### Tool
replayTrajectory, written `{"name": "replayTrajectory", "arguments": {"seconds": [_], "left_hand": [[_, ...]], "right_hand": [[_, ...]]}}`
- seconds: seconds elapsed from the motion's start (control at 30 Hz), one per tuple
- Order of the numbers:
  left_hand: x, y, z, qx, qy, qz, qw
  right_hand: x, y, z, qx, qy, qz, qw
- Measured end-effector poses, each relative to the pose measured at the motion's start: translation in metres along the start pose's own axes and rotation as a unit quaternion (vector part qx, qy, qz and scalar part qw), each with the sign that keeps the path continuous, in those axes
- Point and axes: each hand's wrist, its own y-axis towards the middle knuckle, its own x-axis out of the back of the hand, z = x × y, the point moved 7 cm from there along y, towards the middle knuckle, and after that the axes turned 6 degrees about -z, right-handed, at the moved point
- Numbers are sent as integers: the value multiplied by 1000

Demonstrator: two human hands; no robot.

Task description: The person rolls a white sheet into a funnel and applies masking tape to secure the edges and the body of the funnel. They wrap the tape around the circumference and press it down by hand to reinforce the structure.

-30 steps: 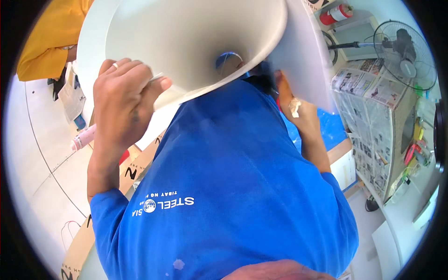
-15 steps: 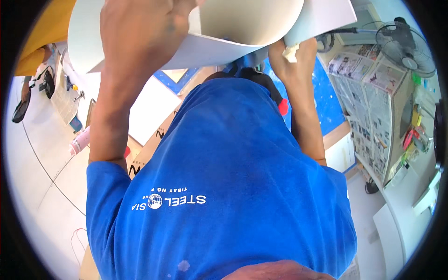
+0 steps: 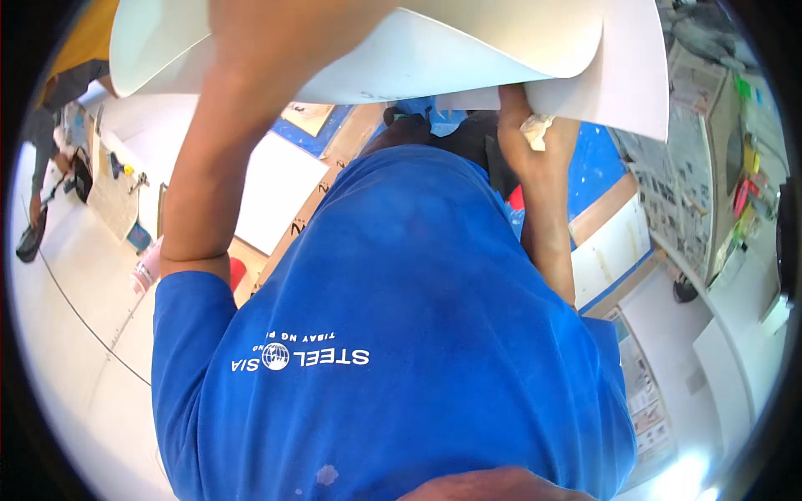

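Sheet (image 3: 468, 63) of stiff white material, bent into a loose curl, spans the top of the view in front of the person's chest, its upper part cut off by the frame. The left hand (image 3: 292, 29) is raised in front of it and blurred; its fingers run past the upper edge, so whether they grasp or are released I cannot tell. The right hand (image 3: 535, 138) is below the curl's right end, thumb on the near side of a flat flap and the other fingers hidden behind, grasping that flap. A crumpled pale scrap (image 3: 537, 131) shows on this hand.

Under the raised arms is the person's blue shirt (image 3: 401, 292) with white print on it. A white board (image 3: 280, 196) lies to the left, near a pink bottle (image 3: 147, 265). On the right are a blue surface (image 3: 597, 167) with white specks and a box (image 3: 681, 159) covered in newspaper. Part of another person's yellow clothing (image 3: 83, 37) shows at upper left.
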Motion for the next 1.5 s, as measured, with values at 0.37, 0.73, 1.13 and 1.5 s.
{"name": "replayTrajectory", "arguments": {"seconds": [0.37,0.73,1.13,1.5], "left_hand": [[-7,7,-7,-54,-9,-9,998],[19,-9,23,-33,-49,86,995],[19,-21,39,-51,-49,74,995],[9,4,80,104,63,-16,992]], "right_hand": [[-8,7,0,24,-22,78,996],[-14,56,12,178,-65,158,969],[8,111,99,564,62,112,816],[-19,82,150,420,38,28,906]]}}
